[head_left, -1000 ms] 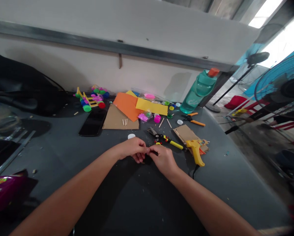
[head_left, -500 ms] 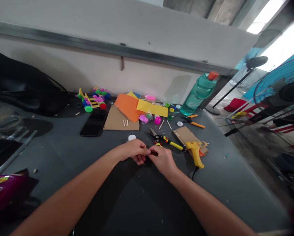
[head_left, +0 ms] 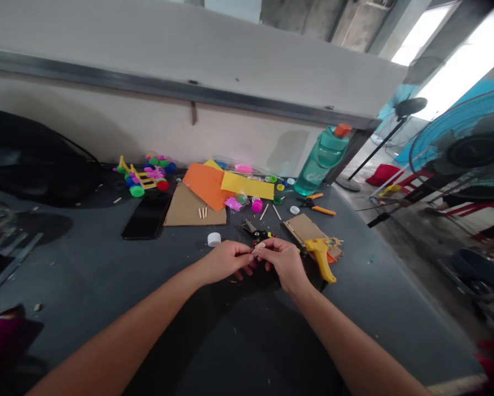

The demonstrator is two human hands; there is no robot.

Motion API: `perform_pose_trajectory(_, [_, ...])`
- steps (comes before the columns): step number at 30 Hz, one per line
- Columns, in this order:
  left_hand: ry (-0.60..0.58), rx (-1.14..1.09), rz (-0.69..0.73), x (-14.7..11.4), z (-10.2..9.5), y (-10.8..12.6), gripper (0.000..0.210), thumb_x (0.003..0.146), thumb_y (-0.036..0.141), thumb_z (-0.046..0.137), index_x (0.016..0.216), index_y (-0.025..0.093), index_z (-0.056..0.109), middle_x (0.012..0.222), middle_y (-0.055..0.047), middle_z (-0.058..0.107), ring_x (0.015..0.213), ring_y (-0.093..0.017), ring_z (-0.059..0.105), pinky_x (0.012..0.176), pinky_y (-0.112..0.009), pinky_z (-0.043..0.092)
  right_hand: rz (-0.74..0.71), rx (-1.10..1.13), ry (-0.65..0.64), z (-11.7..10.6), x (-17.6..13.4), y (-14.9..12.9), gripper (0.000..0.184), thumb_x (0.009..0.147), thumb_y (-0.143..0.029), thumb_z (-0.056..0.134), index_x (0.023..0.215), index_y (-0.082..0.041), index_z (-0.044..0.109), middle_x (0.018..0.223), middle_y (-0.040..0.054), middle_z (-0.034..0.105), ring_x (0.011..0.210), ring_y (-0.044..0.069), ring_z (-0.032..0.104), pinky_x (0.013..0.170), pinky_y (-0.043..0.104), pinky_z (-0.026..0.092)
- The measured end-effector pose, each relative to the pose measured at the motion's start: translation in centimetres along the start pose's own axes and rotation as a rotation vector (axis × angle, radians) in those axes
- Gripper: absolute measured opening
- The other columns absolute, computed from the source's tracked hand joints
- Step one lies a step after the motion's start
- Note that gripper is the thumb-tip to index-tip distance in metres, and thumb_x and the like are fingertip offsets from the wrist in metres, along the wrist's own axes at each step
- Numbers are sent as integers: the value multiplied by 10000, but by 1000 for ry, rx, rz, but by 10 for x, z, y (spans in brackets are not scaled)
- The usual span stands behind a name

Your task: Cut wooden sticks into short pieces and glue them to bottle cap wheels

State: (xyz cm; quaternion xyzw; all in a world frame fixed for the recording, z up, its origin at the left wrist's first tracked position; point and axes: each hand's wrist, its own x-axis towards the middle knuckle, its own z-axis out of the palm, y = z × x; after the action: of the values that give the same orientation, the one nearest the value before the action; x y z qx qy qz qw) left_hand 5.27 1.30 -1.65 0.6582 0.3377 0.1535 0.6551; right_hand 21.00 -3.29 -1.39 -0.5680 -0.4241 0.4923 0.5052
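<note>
Fingertips of my left hand [head_left: 226, 260] and my right hand [head_left: 285, 261] meet over the dark table, both closed in a pinch. Between them is a small pale piece [head_left: 258, 249], too small to name. Just beyond my right hand lie the snips [head_left: 255, 231], their handles partly hidden by it. A white bottle cap [head_left: 214, 238] sits beyond my left wrist. To the right, a yellow hot glue gun [head_left: 322, 257] rests against a cardboard piece [head_left: 302, 226]. Short wooden sticks [head_left: 203, 213] lie on a cardboard sheet [head_left: 181, 212].
A black phone [head_left: 146, 214] and a colourful toy [head_left: 142, 179] are at the left back. Orange paper [head_left: 208, 184] and yellow paper [head_left: 247, 186] lie near the wall. A teal bottle [head_left: 321, 159] stands behind orange-handled pliers [head_left: 319, 204]. A fan [head_left: 470, 148] is at right.
My right hand has turned and shifted slightly right, and a pale piece now shows between the fingertips. It covers more of the snips' handles. The view has shifted a little.
</note>
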Motion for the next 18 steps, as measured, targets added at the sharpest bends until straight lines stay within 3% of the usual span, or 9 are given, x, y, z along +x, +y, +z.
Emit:
perform_pose_trajectory(3, [74,23,10,1,9,-2,250,772,361,541,758,123,615,704,-51,648,627,-155,638,535,-255,509,-14,-35,32,-1,-1,0,113,618,-241,685,678,-149,657,591,-17,609,433,54,419,397,184,308])
perform_pose_trajectory(7, [158,-23,-3,1,12,-3,272,767,375,549,675,123,591,591,-26,619,529,-131,610,528,-258,509,-16,-18,12,1,-1,1,93,630,-230,678,679,-154,654,576,-17,607,448,65,435,407,191,309])
perform_pose_trajectory(13, [145,-83,2,4,14,-4,256,745,367,569,677,122,599,592,-24,613,539,-139,617,543,-271,517,21,173,-33,4,-2,6,164,632,-250,683,770,-162,671,606,-11,619,511,96,519,454,207,386])
perform_pose_trajectory(18, [95,144,-25,-2,1,1,262,769,359,518,725,125,627,618,-33,629,556,-139,612,528,-238,481,-17,21,8,12,-7,12,137,648,-255,665,753,-174,699,617,4,645,520,124,552,458,230,420])
